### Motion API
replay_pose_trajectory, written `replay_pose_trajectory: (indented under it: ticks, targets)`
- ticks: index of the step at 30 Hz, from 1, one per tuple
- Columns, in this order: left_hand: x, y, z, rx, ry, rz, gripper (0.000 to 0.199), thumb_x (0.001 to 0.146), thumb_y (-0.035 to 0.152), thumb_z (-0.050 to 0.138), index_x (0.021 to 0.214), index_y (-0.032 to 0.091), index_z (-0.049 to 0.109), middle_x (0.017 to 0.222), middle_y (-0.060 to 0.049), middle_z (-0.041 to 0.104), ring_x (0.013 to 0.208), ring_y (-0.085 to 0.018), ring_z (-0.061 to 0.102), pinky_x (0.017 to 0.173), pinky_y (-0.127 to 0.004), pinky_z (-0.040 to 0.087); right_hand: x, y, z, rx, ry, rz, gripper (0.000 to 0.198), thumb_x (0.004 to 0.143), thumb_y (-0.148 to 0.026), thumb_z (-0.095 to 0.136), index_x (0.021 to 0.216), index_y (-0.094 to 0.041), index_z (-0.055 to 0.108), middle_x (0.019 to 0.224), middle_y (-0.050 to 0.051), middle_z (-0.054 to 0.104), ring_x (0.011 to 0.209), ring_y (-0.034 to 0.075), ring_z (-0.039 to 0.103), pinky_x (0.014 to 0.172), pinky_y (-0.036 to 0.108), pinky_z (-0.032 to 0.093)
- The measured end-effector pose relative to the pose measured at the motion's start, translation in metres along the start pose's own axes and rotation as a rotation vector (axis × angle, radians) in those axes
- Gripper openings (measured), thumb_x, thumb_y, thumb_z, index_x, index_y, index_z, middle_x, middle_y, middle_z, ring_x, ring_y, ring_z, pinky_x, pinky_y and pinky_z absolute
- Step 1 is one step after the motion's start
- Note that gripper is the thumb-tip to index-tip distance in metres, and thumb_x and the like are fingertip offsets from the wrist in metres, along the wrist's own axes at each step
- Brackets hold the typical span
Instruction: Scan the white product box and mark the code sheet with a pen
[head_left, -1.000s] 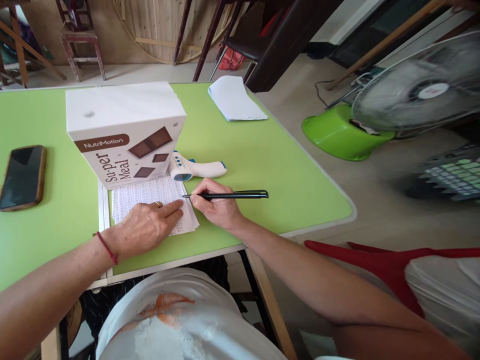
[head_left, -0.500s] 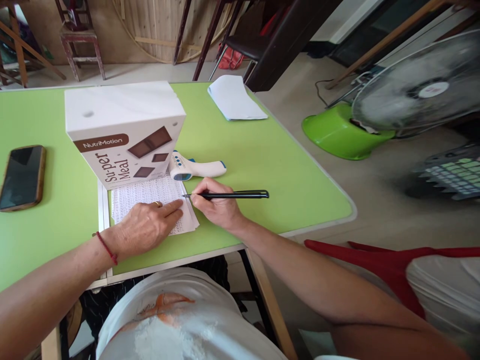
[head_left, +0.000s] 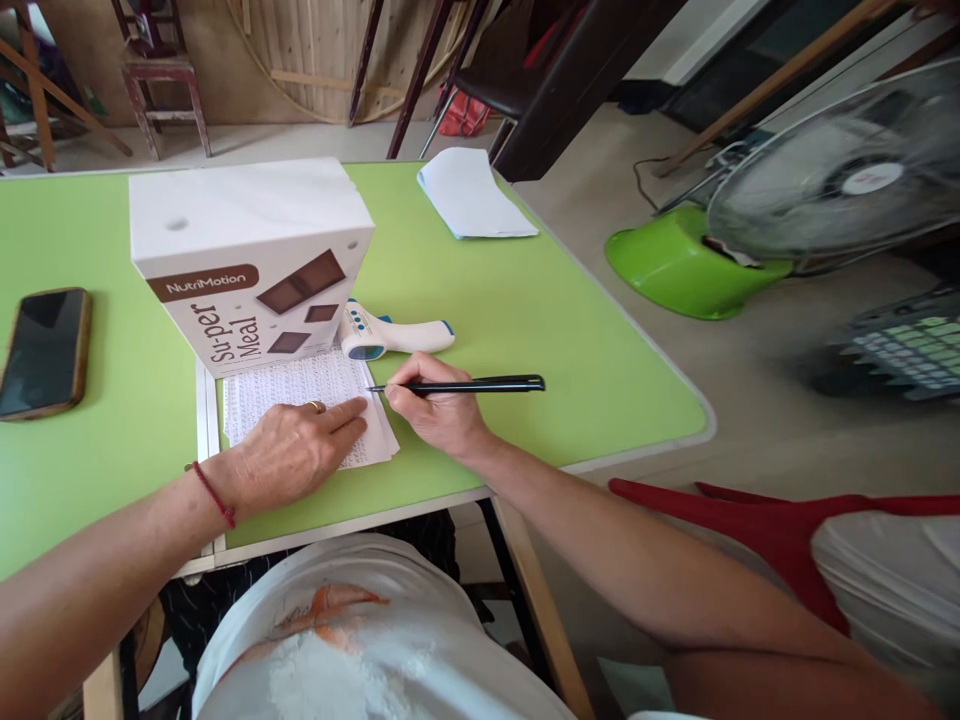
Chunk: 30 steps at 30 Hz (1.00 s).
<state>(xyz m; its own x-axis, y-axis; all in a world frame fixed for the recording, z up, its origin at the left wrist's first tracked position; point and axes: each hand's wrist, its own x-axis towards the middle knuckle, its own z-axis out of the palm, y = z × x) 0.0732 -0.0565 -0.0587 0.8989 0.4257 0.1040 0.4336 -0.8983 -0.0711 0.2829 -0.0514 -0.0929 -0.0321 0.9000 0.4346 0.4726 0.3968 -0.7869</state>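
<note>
The black pen [head_left: 495,384] points left, its tip at the right side of the handwritten paper [head_left: 300,388]; whether it touches is unclear. Your right hand [head_left: 439,408] pinches the pen near that tip. Your left hand [head_left: 296,455] lies flat on the paper, its extended fingers side by side. Just behind stand a white box [head_left: 255,270] and, lying beside it, a thermometer [head_left: 405,336]; a phone [head_left: 43,352] rests farther left on the green surface [head_left: 585,370].

Black pen [head_left: 504,384], handwritten sheets [head_left: 300,386] lying flat
</note>
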Motion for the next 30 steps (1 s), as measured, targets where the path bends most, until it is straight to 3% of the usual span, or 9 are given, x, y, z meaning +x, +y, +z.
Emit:
replay_pose_trajectory:
  ticks: [30]
  targets:
    - [-0.0001,-0.0006,-0.001,-0.015,0.009,-0.005,0.026,0.092,0.008,0.043,0.108,0.013,0.062,0.133,-0.01,0.06,0.064,-0.016,0.066,0.049,-0.028,0.05,-0.0022,0.0017,-0.001,-0.036,-0.006,-0.008,0.014,0.071,-0.02,0.055,0.061,-0.023,0.046,0.049,-0.006,0.048,0.046,0.011,0.041,0.046,0.024,0.034]
